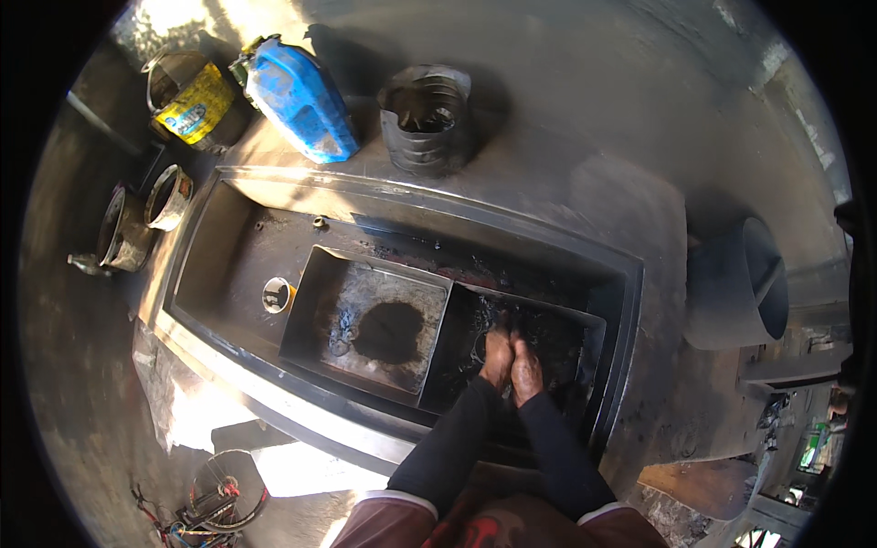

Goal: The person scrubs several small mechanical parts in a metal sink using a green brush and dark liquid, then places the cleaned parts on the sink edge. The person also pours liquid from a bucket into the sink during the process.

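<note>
My left hand (498, 352) and my right hand (525, 367) reach side by side, nearly touching, into a dark tray (438, 365) of black, wet-looking contents. Their fingers fade into the dark, so neither their pose nor anything in them can be made out. Left of it sits a metal tray (425, 288) with a dark patch in the middle of its pale, stained bottom. Both trays lie inside a long trough (215, 251) with raised edges. Beside the metal tray is a small white and yellow cup (277, 294) with something dark in it.
Behind the trough stand a blue jerrycan (297, 96), a black ribbed, open-topped container (425, 123) and a yellow and black bucket (196, 110). Two open tins (171, 198) are at left. A large dark drum (735, 283) stands right. A bicycle (219, 498) is at lower left.
</note>
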